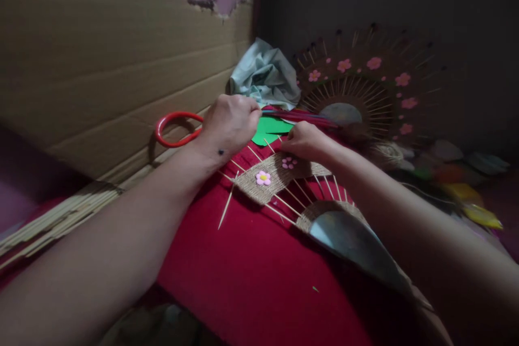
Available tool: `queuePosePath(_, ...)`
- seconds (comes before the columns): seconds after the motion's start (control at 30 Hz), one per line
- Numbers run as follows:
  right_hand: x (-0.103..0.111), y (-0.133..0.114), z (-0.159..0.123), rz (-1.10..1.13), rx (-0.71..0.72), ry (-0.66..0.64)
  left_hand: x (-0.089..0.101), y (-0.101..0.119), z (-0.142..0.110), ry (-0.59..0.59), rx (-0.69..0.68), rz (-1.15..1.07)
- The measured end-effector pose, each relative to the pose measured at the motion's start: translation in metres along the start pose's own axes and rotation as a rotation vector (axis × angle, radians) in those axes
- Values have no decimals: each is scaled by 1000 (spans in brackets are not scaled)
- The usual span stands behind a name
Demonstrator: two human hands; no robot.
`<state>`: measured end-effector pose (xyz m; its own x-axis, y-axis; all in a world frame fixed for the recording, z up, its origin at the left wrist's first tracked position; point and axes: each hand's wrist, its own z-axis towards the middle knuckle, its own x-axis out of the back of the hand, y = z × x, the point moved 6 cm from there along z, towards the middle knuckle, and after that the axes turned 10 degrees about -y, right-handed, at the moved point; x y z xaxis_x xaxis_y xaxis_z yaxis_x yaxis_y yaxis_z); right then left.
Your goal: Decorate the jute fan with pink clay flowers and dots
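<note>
My left hand [231, 119] is closed, its fingertips at the dark end of some strips beside a green sheet [270, 128]; what it pinches, if anything, is hidden. My right hand [306, 139] is closed just above a twine-woven band [259, 186] on thin sticks, and I cannot make out what is in its fingers. A pink flower with a yellow centre [263, 178] sits on the band, and a pink petal ring [289, 162] lies beside it in shadow. The sticks fan out from a round mirror [348, 240] edged with twine. A toothpick [228, 203] lies left of the band.
A red ring-shaped handle [178, 114] sits left of my left hand. Behind stand a crumpled pale cloth [265, 73] and a finished-looking round mirror frame with pink flowers [373, 63]. Cardboard [101, 54] walls the left, above a bundle of sticks [60, 221]. Red cloth [259, 275] covers the surface.
</note>
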<state>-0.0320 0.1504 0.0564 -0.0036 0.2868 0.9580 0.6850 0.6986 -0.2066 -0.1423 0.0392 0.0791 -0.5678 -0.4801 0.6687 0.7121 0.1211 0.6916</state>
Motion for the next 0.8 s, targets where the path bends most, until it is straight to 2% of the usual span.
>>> queuePosePath(0.1, 16, 0, -9, 36, 14, 14, 18, -3, 3, 174, 21, 80)
queuePosePath(0.2, 30, -1, -16, 70, 34, 35, 18, -19, 8, 122, 152, -288)
queuePosePath(0.3, 43, -1, -24, 97, 39, 75, 0, -30, 11, -90, 308, -734)
queuePosePath(0.4, 52, -4, -31, 104, 53, 107, -29, -29, 4, -389, 436, -1026)
queuePosePath(0.5, 54, -7, -36, 98, 72, 127, -62, -9, -13, -832, 474, -1311)
queuePosePath(0.53, 53, -7, -37, 98, 76, 135, -68, -2, -19, -930, 460, -1366)
queuePosePath(0.63, 49, -7, -44, 108, 100, 146, -73, 14, -28, -1039, 365, -1498)
queuePosePath(0.7, 48, -4, -52, 112, 104, 169, -72, 18, -29, -1039, 324, -1543)
queuePosePath(0.8, 51, 3, -72, 139, 99, 280, -70, 13, -28, -985, 340, -1523)
